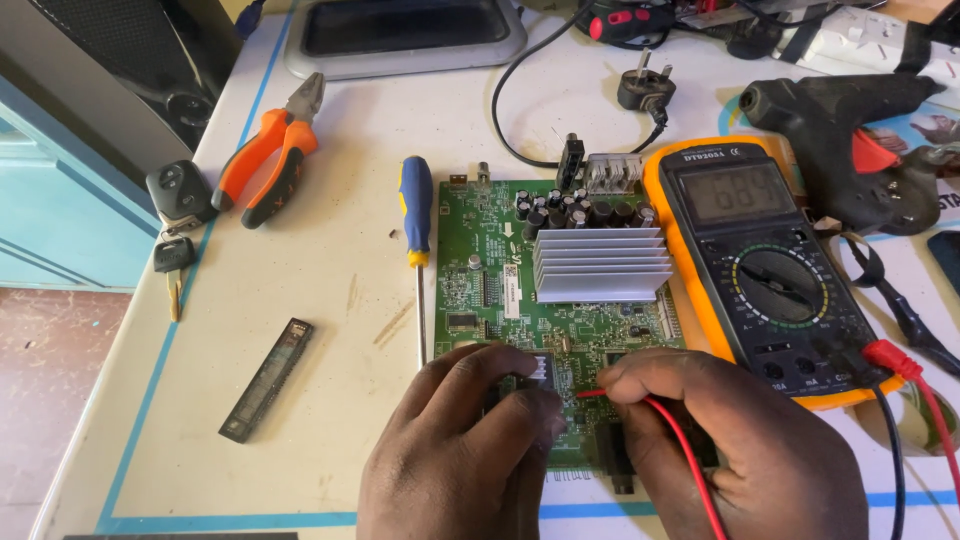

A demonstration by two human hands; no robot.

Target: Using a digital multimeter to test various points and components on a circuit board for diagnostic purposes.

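Your right hand's (740,440) grip is pinched on the red probe (592,393), tip on the green circuit board (520,270) on the counter (300,400); your left hand (470,440) curls, fingertips pressed on the board's near edge.

Grey rectangular display screen (737,192) set in the upper face of the orange-cased multimeter (765,270), right of the green circuit board (520,300). Small white oblong label (511,292) on the board, just left of the finned heat sink (600,265). Dark rectangular screen (405,25) in a grey frame at the far edge of the desk (300,330).
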